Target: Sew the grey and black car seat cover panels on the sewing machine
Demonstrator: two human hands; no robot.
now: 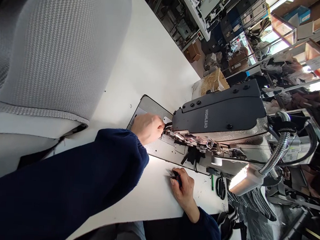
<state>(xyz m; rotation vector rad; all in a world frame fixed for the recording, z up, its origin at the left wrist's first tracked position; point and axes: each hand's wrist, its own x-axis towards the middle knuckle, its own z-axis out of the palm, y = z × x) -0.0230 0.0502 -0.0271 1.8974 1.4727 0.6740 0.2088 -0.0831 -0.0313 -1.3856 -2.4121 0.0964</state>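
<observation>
My left hand [148, 128] is closed in a fist over the bed plate [159, 148] of a sewing machine [218, 111]. Its fingertips are close beside the needle and presser foot area, and what they grip, if anything, is hidden. My right hand [184, 189] rests on the white table near the plate's front edge. Its fingers are curled round small thread snips [177, 177], dark with a blue part, their points facing left and slightly blurred.
A large grey textured cover [54, 53] stands at the left. The machine's lamp [245, 179] hangs at the right on a bendy metal neck. A green pen-like stick [212, 182] and a coiled black strap [220, 188] lie nearby. Behind the machine is a cardboard box [211, 83].
</observation>
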